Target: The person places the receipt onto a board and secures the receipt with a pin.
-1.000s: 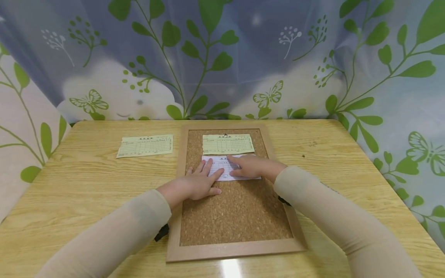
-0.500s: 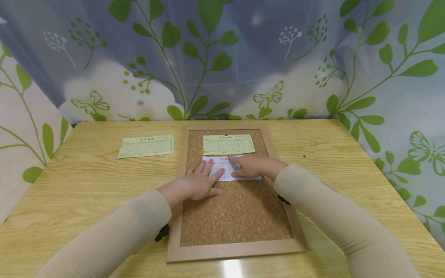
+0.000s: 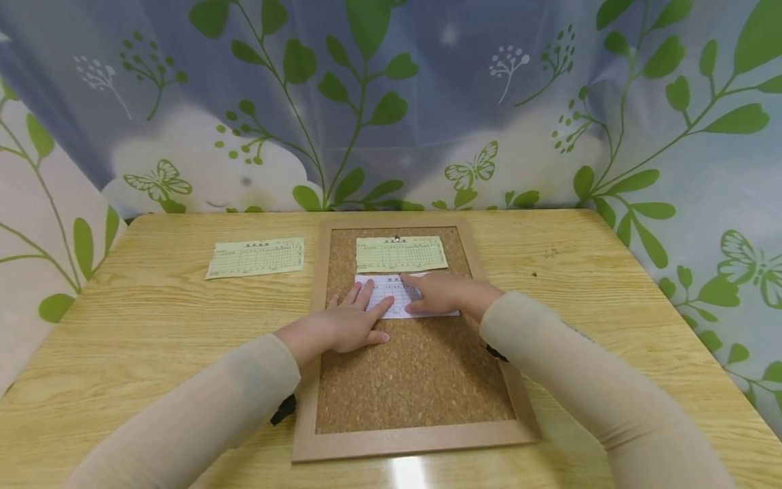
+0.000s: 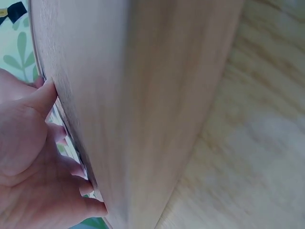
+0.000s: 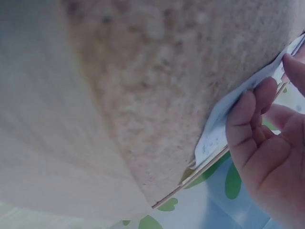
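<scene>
A white printed form slip (image 3: 398,305) lies on the framed cork board (image 3: 415,380), just below a pale green form slip (image 3: 401,255). My left hand (image 3: 351,326) lies spread over the board's left side, fingertips on the white slip's left part and thumb on the cork. My right hand (image 3: 442,293) comes from the right, its index fingertip pressing near the slip's top edge and the thumb lower on the paper. In the right wrist view the other fingers (image 5: 242,117) bend against the white slip (image 5: 214,131). Whatever lies under the right index fingertip is hidden.
A small shiny pin (image 3: 397,238) sits at the top of the green slip on the board. A second pale green slip (image 3: 256,258) lies on the wooden table (image 3: 153,326) to the left. A leaf-patterned curtain (image 3: 391,136) hangs behind the table.
</scene>
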Demonstrator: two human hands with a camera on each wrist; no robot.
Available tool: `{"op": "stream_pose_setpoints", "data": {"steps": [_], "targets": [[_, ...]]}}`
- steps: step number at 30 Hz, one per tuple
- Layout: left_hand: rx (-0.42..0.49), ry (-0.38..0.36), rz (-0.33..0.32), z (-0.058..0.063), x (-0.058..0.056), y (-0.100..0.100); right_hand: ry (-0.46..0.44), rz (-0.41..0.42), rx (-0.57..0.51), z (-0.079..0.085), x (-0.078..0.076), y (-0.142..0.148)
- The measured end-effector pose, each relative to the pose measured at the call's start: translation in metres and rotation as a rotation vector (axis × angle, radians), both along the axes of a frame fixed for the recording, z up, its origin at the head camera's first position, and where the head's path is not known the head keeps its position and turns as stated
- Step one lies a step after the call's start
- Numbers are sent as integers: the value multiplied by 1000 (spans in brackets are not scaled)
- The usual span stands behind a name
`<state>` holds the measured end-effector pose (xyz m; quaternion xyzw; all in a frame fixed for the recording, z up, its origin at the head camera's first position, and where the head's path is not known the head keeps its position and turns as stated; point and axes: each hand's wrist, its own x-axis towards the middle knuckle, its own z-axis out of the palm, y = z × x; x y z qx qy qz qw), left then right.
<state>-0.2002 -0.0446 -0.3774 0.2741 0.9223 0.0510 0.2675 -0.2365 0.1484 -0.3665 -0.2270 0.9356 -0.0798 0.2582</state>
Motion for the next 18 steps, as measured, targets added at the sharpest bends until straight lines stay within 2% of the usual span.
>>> {"op": "stream_pose_setpoints", "data": {"steps": [7,14,18], "targets": [[-2,-8,0,5,1,2,-35,7,94,2,-6,-4],[0,22,-13,4,1,2,-75,-21,193,11,-10,-14],[-8,35,-25,4,-1,2,-43,7,276,17,-13,-23]]}}
